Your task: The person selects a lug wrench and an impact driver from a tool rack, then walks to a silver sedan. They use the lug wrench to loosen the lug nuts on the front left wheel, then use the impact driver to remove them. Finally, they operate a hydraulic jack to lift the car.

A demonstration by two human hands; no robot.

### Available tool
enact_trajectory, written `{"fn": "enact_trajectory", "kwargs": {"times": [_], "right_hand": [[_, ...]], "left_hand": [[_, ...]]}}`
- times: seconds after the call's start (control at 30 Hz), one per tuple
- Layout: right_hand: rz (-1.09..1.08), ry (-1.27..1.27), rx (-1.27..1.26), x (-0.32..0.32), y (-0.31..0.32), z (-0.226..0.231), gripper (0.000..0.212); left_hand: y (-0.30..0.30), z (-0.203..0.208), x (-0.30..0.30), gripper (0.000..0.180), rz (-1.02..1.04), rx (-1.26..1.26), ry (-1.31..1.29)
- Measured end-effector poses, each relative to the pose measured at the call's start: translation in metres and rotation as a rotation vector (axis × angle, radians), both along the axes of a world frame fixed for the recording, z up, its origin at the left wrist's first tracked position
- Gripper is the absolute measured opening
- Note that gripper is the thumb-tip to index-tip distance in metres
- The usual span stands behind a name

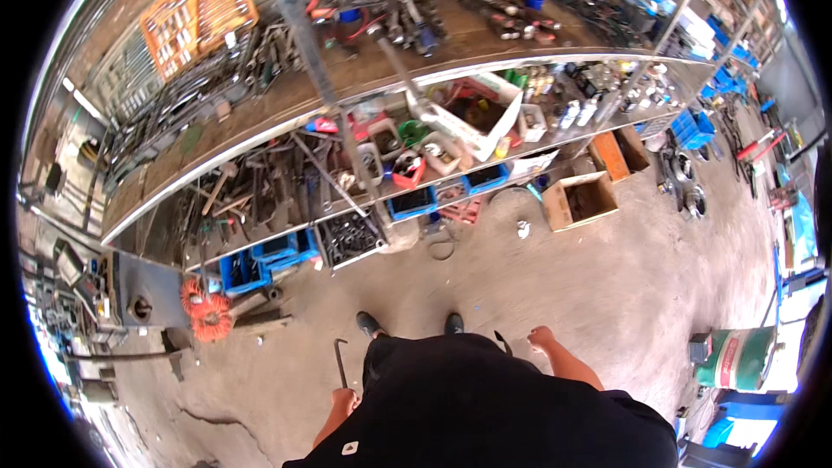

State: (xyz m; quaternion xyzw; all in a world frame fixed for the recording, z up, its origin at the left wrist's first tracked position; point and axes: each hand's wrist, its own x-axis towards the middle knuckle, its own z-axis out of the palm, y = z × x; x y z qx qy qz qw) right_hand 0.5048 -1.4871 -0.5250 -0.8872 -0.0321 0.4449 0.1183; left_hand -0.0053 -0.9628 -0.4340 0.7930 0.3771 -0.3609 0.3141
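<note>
My left hand point(345, 399) is closed around the lower end of a thin, dark L-shaped metal bar point(341, 366). The bar stands up from the fist, its short bent end at the top, beside my left leg. On the other side of my body, my right hand point(542, 338) is held out with the fingers curled in. Whatever it may hold is hidden. A short dark curved piece point(503, 342) shows between this hand and my black shirt; I cannot tell what it belongs to. Both hands are apart from the shelves.
Ahead stands a long metal shelf point(347, 95) crowded with tools. An orange wrench tray point(199, 13) leans at its upper left. Blue bins point(245, 270) and a cardboard box point(581, 201) sit along its foot. An orange coiled hose point(206, 312) lies left; a green drum point(737, 359) stands right.
</note>
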Motion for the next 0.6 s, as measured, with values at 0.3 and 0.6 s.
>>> {"fn": "enact_trajectory", "kwargs": {"times": [0.3, 0.6], "right_hand": [[0.979, -0.173, -0.196, 0.018, -0.048, 0.038, 0.032], [0.791, -0.145, -0.115, -0.006, -0.009, 0.0, 0.027]], "left_hand": [[-0.007, -0.004, 0.102, 0.016, 0.759, -0.121, 0.003], [0.046, 0.03, 0.244, 0.014, 0.684, -0.033, -0.019]]}}
